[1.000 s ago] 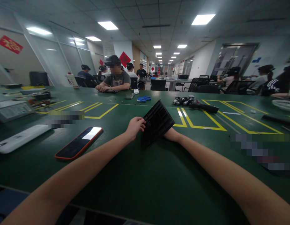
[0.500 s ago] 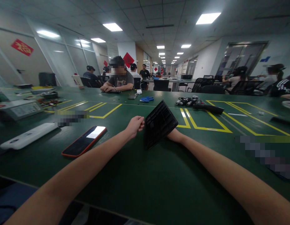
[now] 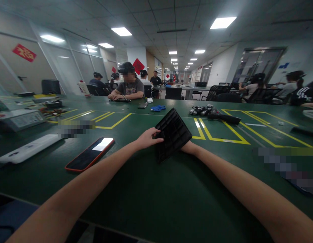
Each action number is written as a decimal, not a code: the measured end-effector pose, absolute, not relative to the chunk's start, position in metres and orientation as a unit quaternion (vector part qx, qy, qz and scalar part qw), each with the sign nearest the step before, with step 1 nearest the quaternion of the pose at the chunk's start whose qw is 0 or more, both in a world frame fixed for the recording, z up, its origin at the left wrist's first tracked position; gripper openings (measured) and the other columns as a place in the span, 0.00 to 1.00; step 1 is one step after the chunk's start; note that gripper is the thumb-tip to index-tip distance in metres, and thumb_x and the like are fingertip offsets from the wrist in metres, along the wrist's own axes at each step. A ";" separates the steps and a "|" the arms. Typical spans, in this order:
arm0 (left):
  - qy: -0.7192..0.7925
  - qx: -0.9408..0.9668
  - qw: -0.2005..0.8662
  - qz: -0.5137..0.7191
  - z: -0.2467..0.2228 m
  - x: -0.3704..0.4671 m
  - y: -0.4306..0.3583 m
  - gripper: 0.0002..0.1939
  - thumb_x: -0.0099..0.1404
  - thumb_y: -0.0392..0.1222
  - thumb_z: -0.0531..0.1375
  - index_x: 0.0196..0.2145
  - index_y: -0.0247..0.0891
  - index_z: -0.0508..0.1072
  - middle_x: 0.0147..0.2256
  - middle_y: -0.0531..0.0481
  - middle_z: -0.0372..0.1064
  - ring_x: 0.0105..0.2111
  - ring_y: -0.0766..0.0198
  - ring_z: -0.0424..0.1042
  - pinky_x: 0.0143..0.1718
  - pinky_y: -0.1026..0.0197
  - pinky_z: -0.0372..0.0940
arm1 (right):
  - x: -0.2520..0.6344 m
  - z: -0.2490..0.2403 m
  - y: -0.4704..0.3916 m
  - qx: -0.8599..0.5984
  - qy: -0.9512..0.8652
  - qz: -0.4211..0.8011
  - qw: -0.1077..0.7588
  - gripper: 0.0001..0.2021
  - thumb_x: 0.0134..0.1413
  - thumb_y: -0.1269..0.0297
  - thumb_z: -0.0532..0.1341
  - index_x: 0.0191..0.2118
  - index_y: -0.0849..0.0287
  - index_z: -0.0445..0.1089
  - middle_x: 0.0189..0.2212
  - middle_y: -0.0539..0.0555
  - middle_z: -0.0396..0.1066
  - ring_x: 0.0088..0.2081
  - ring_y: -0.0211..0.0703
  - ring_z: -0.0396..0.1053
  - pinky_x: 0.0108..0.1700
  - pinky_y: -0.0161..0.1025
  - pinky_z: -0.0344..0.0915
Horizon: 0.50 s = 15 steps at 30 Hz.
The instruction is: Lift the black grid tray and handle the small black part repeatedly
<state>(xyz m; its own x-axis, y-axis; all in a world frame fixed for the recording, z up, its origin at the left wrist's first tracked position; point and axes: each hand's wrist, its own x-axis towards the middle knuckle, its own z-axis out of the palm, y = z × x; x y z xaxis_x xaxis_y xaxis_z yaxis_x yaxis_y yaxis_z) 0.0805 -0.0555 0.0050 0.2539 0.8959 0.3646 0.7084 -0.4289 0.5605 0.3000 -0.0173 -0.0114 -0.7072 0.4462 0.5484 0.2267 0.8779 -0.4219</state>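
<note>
A black tray divided into small compartments [image 3: 175, 130] is tilted up above the green table, its divided face turned partly toward me. My right hand [image 3: 189, 147] is closed on its lower right side, with most of the fingers hidden behind it. At the tray's left side is my left hand [image 3: 149, 137]. Its thumb and forefinger are apart and reach over the compartments, and nothing shows between them. Whether anything lies inside the dark compartments I cannot tell.
On the green table [image 3: 136, 202], a phone in an orange case [image 3: 89, 155] and a long white device [image 3: 30, 148] lie to the left. Beyond the tray are a blue glove [image 3: 158, 108] and a bundle of black cables [image 3: 202, 110]. A person [image 3: 128, 84] sits opposite.
My left hand has moved right onto the tray, and its pinched fingers have spread apart. The tray's face has turned slightly more toward me in my right hand.
</note>
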 end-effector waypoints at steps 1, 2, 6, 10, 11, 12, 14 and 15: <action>0.511 0.784 0.123 0.329 0.005 0.079 -0.055 0.23 0.50 0.53 0.62 0.41 0.36 0.70 0.30 0.52 0.61 0.29 0.64 0.60 0.31 0.62 0.57 | 0.300 -0.011 -0.017 -0.187 -0.914 0.155 0.326 0.20 0.55 0.62 0.52 0.53 0.57 0.62 0.56 0.57 0.60 0.58 0.51 0.55 0.61 0.51 0.50; 0.510 0.786 0.112 0.332 0.004 0.079 -0.056 0.24 0.51 0.53 0.61 0.42 0.36 0.69 0.30 0.51 0.61 0.30 0.63 0.60 0.31 0.62 0.57 | 0.300 -0.012 -0.015 -0.191 -0.917 0.146 0.317 0.21 0.55 0.62 0.52 0.55 0.58 0.60 0.57 0.58 0.58 0.58 0.51 0.55 0.61 0.50 0.49; 0.525 0.776 0.107 0.332 0.003 0.081 -0.056 0.29 0.51 0.53 0.61 0.47 0.35 0.65 0.29 0.52 0.60 0.29 0.63 0.61 0.30 0.62 0.57 | 0.296 -0.024 -0.003 -0.217 -0.923 0.120 0.293 0.19 0.52 0.68 0.55 0.52 0.57 0.63 0.56 0.59 0.60 0.59 0.54 0.54 0.62 0.52 0.45; 0.562 0.756 0.082 0.326 0.003 0.088 -0.055 0.27 0.51 0.53 0.61 0.46 0.35 0.65 0.26 0.54 0.58 0.27 0.64 0.61 0.29 0.61 0.56 | 0.285 -0.037 0.014 -0.238 -0.918 0.108 0.299 0.19 0.50 0.70 0.57 0.50 0.55 0.65 0.56 0.57 0.59 0.60 0.55 0.51 0.64 0.53 0.38; 0.573 0.746 0.073 0.331 0.002 0.089 -0.055 0.27 0.52 0.53 0.60 0.45 0.36 0.64 0.26 0.55 0.58 0.27 0.64 0.61 0.29 0.61 0.56 | 0.280 -0.038 0.018 -0.239 -0.916 0.107 0.303 0.20 0.50 0.70 0.57 0.51 0.54 0.64 0.57 0.56 0.58 0.60 0.54 0.50 0.64 0.51 0.38; 0.583 0.734 0.065 0.341 0.002 0.090 -0.054 0.26 0.52 0.53 0.60 0.46 0.36 0.63 0.25 0.55 0.57 0.26 0.64 0.61 0.29 0.61 0.56 | 0.275 -0.039 0.022 -0.240 -0.914 0.108 0.309 0.20 0.51 0.70 0.56 0.52 0.54 0.63 0.58 0.56 0.57 0.60 0.53 0.50 0.64 0.50 0.39; 0.604 0.703 0.050 0.372 0.002 0.090 -0.053 0.25 0.54 0.51 0.59 0.46 0.35 0.61 0.25 0.56 0.56 0.26 0.65 0.61 0.28 0.62 0.56 | 0.264 -0.041 0.029 -0.244 -0.908 0.115 0.321 0.20 0.52 0.68 0.56 0.52 0.56 0.62 0.58 0.57 0.57 0.59 0.54 0.52 0.63 0.50 0.42; 0.613 0.685 0.043 0.391 0.002 0.090 -0.052 0.25 0.54 0.50 0.59 0.46 0.35 0.60 0.25 0.56 0.56 0.26 0.65 0.61 0.28 0.62 0.56 | 0.258 -0.042 0.033 -0.246 -0.904 0.120 0.329 0.20 0.52 0.67 0.56 0.52 0.58 0.62 0.57 0.58 0.58 0.59 0.54 0.53 0.63 0.50 0.44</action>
<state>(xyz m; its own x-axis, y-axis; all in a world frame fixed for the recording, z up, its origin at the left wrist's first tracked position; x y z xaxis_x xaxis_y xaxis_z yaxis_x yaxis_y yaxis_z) 0.0899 -0.0520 0.0022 -0.0576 0.8737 0.4830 0.8065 -0.2444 0.5383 0.2578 0.0326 -0.0421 -0.6632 0.5231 0.5353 0.3649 0.8505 -0.3790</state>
